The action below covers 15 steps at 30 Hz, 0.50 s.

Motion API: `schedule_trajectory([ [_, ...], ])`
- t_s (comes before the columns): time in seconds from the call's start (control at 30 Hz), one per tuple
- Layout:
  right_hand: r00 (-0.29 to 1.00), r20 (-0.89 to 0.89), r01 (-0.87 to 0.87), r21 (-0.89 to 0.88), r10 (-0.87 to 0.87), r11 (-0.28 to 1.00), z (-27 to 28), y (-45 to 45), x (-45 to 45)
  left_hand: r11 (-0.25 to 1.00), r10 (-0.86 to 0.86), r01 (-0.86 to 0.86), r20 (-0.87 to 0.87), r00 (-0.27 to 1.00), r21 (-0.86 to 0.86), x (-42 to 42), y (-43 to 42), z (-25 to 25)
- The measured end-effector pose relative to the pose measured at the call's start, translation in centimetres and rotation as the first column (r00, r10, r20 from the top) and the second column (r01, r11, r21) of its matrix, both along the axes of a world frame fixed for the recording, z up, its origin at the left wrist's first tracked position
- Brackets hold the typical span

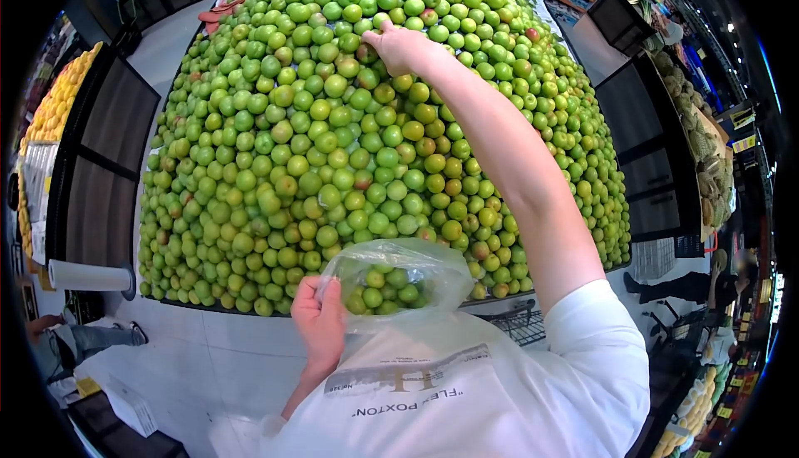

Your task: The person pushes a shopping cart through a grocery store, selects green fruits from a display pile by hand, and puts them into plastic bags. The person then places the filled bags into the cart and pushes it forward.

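Note:
A large heap of green fruits (291,158), some tinged with red, covers the display stand. My left hand (320,315) is closed on the edge of a clear plastic bag (454,271) at the near side of the heap. Several green fruits (387,290) lie inside the bag, whose mouth is open. Far across the heap, my right hand (394,48) reaches down with its fingers at the fruits near the top. Whether its fingers hold a fruit is too small to tell.
A roll of bags (90,278) stands at the left corner. Yellow fruits (62,100) fill a stand at far left; another produce stand (695,125) is at right. A metal cart (518,322) shows beside my body. People are at both lower sides.

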State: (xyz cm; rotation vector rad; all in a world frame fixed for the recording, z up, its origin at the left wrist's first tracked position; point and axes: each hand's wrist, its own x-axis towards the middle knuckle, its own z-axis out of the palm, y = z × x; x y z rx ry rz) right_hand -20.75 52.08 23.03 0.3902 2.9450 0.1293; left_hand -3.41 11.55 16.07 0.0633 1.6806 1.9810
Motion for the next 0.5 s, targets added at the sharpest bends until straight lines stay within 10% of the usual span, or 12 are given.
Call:
schedule_trajectory([
  [0.2,0.988,-0.151,-0.002,-0.093,-0.012,0.996,-1.7,2.1,1.3,0.999,0.014,-0.013,-0.011,1.0,0.042,0.0,-0.1,-0.1],
  [0.3,0.829,-0.536,-0.072,-0.386,-0.161,0.919,-2.1,2.3,4.7,0.999,0.02,-0.02,-0.006,1.0,0.049,0.1,-0.1,-0.2],
  [0.4,0.871,-0.353,-0.156,-0.858,-0.342,0.489,1.3,-3.1,12.0,0.998,0.029,-0.029,-0.009,1.0,0.053,0.1,0.0,-0.3],
  [0.5,0.968,-0.245,-0.247,-0.969,-0.058,-0.028,1.3,-9.9,20.3,0.998,0.026,-0.025,-0.019,0.999,0.054,0.1,0.1,-0.4],
])
